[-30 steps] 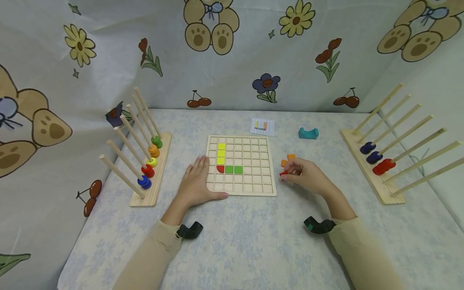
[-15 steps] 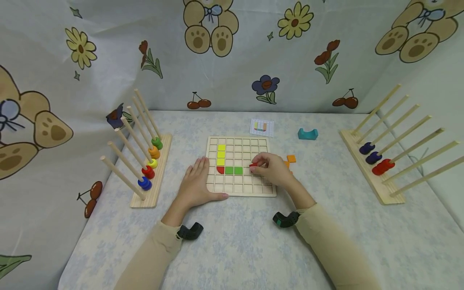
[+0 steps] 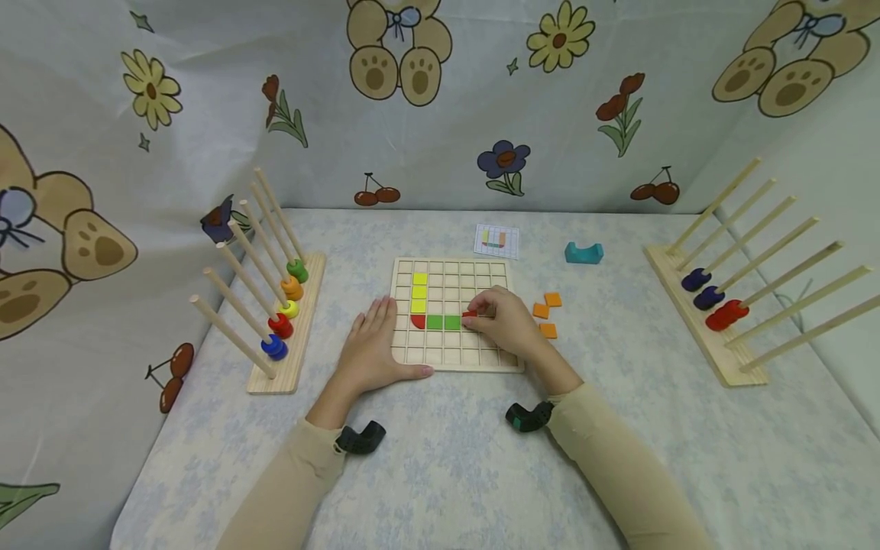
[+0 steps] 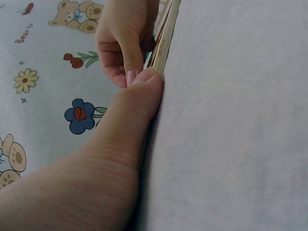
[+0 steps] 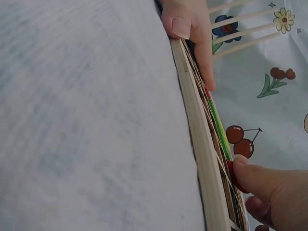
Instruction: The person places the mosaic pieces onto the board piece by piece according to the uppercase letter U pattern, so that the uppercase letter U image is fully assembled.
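Note:
A wooden grid board [image 3: 481, 357] lies on the table between the hands. My left hand [image 3: 371, 347] rests at its left side with straight fingers, the thumb along the near edge. My right hand [image 3: 509, 321] pinches a red tile [image 3: 470, 314] between thumb and fingertips, right beside the green tiles [image 3: 443, 322]. The red tile [image 5: 232, 174] also shows at the board's surface in the right wrist view. Yellow tiles [image 3: 419, 292] form a column on the board, with a rounded red corner tile [image 3: 418, 321] below them.
Several orange tiles [image 3: 541, 310] lie right of the board. Behind it are a pattern card [image 3: 496, 241] and a teal notched block [image 3: 583, 253]. Peg racks with coloured beads stand at left [image 3: 309, 305] and right [image 3: 715, 351].
My right hand has carried the red tile leftward from beside the orange tiles onto the board, up to the green tiles. The left hand has stayed in place.

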`<state>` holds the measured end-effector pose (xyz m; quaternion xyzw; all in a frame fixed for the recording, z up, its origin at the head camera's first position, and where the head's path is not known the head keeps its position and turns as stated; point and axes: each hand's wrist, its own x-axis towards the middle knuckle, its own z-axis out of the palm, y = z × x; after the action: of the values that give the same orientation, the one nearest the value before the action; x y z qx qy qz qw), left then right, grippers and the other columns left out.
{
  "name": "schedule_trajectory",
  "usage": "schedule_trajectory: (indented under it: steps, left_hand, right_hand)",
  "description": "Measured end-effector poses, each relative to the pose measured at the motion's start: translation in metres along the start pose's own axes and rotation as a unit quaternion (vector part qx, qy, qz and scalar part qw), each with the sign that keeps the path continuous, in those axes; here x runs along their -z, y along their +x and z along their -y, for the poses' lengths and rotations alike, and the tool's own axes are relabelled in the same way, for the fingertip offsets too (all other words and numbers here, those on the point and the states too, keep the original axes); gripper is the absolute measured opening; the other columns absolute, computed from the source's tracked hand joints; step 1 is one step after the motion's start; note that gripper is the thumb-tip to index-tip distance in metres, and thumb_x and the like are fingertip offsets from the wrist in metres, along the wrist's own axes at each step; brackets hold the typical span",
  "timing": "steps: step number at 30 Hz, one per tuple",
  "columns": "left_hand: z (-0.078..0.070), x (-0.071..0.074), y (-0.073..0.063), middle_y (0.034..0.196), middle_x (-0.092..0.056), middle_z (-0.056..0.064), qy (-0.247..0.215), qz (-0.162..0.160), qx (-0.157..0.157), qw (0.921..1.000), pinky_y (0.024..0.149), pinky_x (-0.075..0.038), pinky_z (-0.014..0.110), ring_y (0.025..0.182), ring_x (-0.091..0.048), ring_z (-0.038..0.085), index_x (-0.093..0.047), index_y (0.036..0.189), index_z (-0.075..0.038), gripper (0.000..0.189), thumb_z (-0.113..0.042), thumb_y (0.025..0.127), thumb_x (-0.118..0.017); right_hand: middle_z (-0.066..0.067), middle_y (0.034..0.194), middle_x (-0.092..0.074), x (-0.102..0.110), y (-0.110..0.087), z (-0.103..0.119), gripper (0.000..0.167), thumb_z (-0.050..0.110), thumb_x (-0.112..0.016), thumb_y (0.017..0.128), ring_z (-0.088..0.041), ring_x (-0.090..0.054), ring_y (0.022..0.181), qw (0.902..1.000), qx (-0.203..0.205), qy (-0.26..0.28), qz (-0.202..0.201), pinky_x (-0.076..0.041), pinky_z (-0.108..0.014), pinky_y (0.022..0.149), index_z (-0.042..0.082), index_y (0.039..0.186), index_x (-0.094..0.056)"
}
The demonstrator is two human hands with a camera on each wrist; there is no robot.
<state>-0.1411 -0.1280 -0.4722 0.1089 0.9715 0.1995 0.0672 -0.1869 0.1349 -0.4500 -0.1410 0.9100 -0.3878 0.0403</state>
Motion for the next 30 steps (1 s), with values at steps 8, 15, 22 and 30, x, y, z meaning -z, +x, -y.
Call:
schedule_trajectory:
  steps: [8, 15, 22, 30]
  left_hand:
    - [0.0003, 0.0010, -0.0010, 0.168, -0.002, 0.013, -0.006, -0.001, -0.001, 1.0000, 0.126, -0.004, 0.050, 0.157, 0.001, 0.026, -0.002, 0.159, -0.003, 0.148, -0.094, 0.057, -0.060]
    - [-0.0002, 0.0011, -0.0007, 0.168, -0.002, 0.013, -0.003, -0.002, -0.001, 1.0000, 0.126, -0.004, 0.050, 0.157, 0.001, 0.025, -0.002, 0.159, -0.003, 0.149, -0.094, 0.057, -0.060]
    - [0.0004, 0.0001, 0.0003, 0.168, -0.001, 0.012, 0.002, -0.003, -0.001, 1.0000, 0.126, -0.003, 0.050, 0.157, 0.001, 0.024, -0.001, 0.159, -0.004, 0.149, -0.095, 0.057, -0.059]
    - [0.0002, 0.0008, 0.0004, 0.168, -0.002, 0.012, 0.002, -0.003, -0.003, 1.0000, 0.126, -0.003, 0.050, 0.157, 0.001, 0.025, -0.001, 0.159, -0.004, 0.149, -0.095, 0.057, -0.059]
  right_hand:
    - [0.001, 0.096, -0.063, -0.0012, 0.0011, 0.0008, 0.017, 0.035, -0.076, 0.088, -0.019, -0.053, 0.086, 0.9993, -0.008, -0.034, 0.011, -0.044, -0.032, 0.076, 0.020, 0.095, -0.072]
    - [0.001, 0.092, -0.062, -0.0009, -0.0007, 0.0000, 0.018, 0.037, -0.076, 0.087, -0.018, -0.053, 0.082, 0.9992, -0.007, -0.038, 0.008, -0.044, -0.030, 0.071, 0.020, 0.092, -0.073]
    - [0.001, 0.093, -0.063, -0.0002, 0.0010, -0.0003, 0.017, 0.034, -0.075, 0.089, -0.018, -0.053, 0.081, 0.9991, 0.005, -0.043, 0.006, -0.045, -0.030, 0.071, 0.019, 0.095, -0.072]
    - [0.002, 0.094, -0.064, -0.0002, 0.0013, 0.0008, 0.017, 0.033, -0.076, 0.088, -0.017, -0.056, 0.085, 0.9992, 0.007, -0.035, 0.016, -0.048, -0.031, 0.076, 0.018, 0.096, -0.073]
